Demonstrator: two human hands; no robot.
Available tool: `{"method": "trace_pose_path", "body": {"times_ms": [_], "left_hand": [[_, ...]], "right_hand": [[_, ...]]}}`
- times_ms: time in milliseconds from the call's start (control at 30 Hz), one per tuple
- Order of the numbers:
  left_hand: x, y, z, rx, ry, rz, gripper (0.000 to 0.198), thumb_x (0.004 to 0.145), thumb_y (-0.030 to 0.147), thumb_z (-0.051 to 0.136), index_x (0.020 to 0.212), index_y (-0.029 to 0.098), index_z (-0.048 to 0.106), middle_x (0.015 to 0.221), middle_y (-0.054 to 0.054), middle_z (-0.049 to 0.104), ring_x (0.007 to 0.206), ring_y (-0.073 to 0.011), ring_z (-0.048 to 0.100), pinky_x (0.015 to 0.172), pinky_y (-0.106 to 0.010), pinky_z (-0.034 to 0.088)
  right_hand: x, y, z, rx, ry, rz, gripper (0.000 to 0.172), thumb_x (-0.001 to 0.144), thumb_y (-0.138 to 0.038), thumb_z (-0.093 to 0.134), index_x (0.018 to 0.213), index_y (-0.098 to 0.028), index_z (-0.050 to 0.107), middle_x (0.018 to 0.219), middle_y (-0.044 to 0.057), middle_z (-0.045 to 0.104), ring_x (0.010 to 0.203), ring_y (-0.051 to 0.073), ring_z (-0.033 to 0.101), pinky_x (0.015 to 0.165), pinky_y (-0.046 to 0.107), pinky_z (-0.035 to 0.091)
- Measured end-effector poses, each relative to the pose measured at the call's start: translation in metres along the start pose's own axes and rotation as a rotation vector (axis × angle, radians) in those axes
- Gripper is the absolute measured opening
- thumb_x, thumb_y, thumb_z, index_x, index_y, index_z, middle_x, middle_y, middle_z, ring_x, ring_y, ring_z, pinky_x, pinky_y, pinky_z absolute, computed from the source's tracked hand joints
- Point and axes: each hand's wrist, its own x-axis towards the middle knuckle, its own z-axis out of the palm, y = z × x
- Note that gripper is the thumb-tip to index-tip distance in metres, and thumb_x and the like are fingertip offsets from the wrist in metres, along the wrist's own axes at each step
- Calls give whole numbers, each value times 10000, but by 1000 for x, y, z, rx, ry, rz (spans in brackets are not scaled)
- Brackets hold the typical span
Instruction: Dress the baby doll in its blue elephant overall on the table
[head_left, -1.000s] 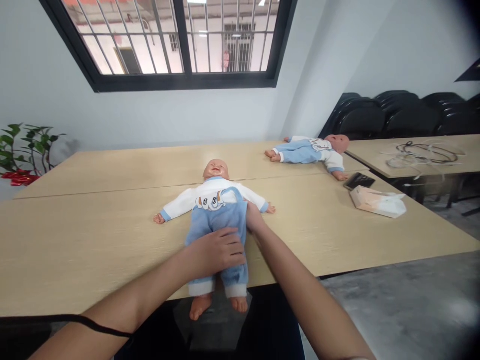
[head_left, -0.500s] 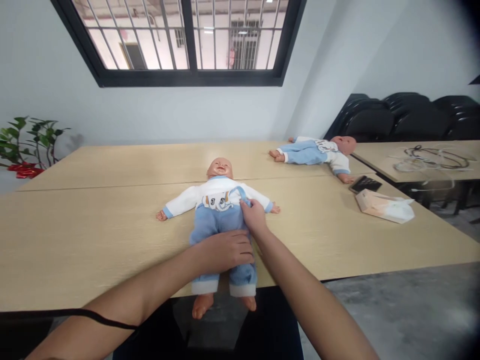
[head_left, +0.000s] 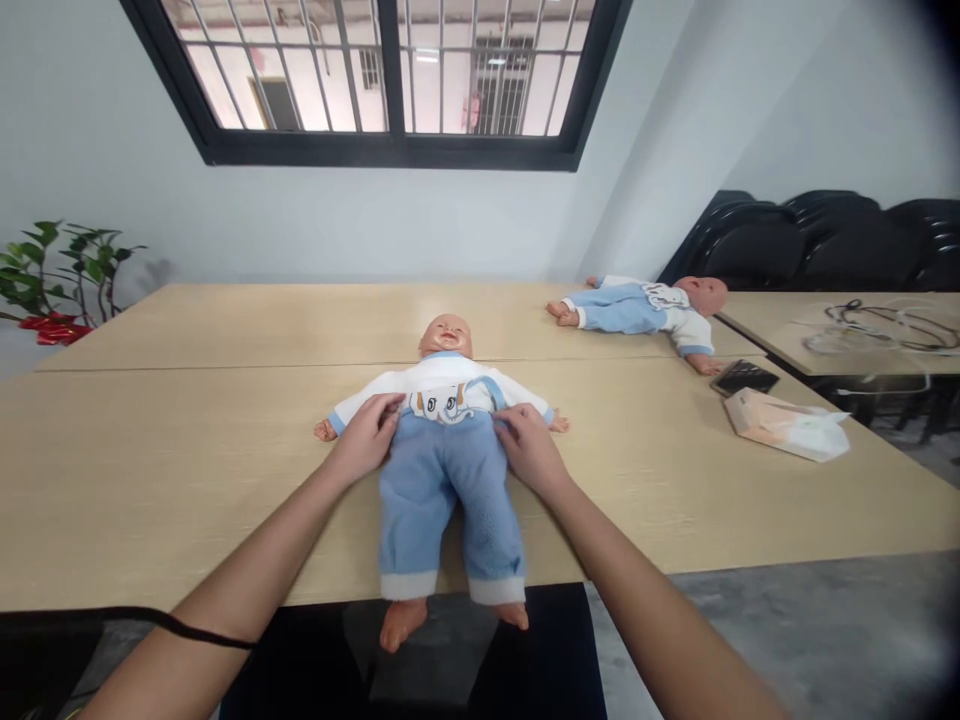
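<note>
A baby doll [head_left: 444,440] in a white top and blue dungarees lies on its back on the wooden table [head_left: 187,470], feet hanging over the near edge. My left hand [head_left: 366,436] rests on the doll's left side at the waist, fingers curled on the top edge of the blue trousers. On the other side of the waist, my right hand [head_left: 526,443] pinches the blue cloth with its fingertips.
A second doll [head_left: 645,308] in the same clothes lies at the far right of the table. Near it are a black phone [head_left: 744,377] and a tissue pack [head_left: 784,423]. A potted plant [head_left: 56,285] stands at left, black chairs [head_left: 810,240] at right.
My left hand has left the doll's thighs and moved up to the left side of its waist. My right hand has shifted slightly on the right side of the waist.
</note>
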Motion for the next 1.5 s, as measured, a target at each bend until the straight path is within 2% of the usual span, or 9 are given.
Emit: {"method": "trace_pose_path", "body": {"times_ms": [133,333,500,667,800,1000,1233,1400,1500], "left_hand": [[4,-16,8,-63,-57,40,278,989,309,487,1206,193,618,1249,-122,663,1200,-261,605,1097,-464,460],[-9,-21,6,-124,-89,13,246,975,415,561,1112,213,586,1353,-125,617,1286,-267,565,1121,-452,427],[-12,-16,14,-90,-34,-88,256,1020,470,433,1032,224,503,1164,-103,661,1097,-250,616,984,-421,483],[-3,-15,16,-13,73,-203,259,1019,473,374,1063,231,454,975,-63,637,928,-252,621,864,-398,492],[27,-14,11,14,60,-179,203,1000,414,405,1081,236,460,1021,-78,659,966,-266,640,884,-400,483],[63,-9,9,69,-190,-63,222,977,401,471,1107,238,547,1022,-91,704,959,-286,651,858,-391,470],[41,-10,6,53,46,-157,243,954,477,511,926,236,528,828,-30,631,752,-222,587,717,-350,477],[16,-23,-7,-286,-323,-334,279,918,493,539,966,225,596,680,20,582,568,-169,534,542,-286,426],[12,-22,-4,-248,-304,-240,236,852,440,636,885,210,597,713,26,558,638,-155,508,588,-268,410]], "right_hand": [[21,4,5,-70,45,-68,127,961,-257,507,901,-225,614,1001,109,639,1027,290,573,955,462,461],[43,4,15,91,159,53,143,1015,-318,425,977,-235,535,1065,98,694,1006,250,638,918,387,485],[59,-8,24,-280,-90,255,217,1061,-348,418,1107,-217,585,928,86,726,846,248,660,740,320,440],[57,-5,22,-560,-103,74,325,1087,-329,378,1207,-182,641,1039,141,742,967,270,670,868,358,450],[54,9,24,-481,-37,-84,359,1079,-307,392,1289,-169,648,1098,140,733,1067,276,648,983,388,457],[55,22,36,-324,-23,-35,353,1068,-315,400,1229,-179,683,1128,133,734,1079,268,667,999,414,493],[48,20,27,-184,122,50,331,1020,-360,481,1183,-152,681,1105,154,713,1062,292,655,995,457,510],[45,13,19,-124,232,45,384,973,-351,538,1281,-140,627,1215,186,643,1091,296,630,1004,465,511],[46,13,21,-101,190,63,480,977,-356,517,1405,-143,555,1269,190,651,1130,308,625,1029,490,498]]}}
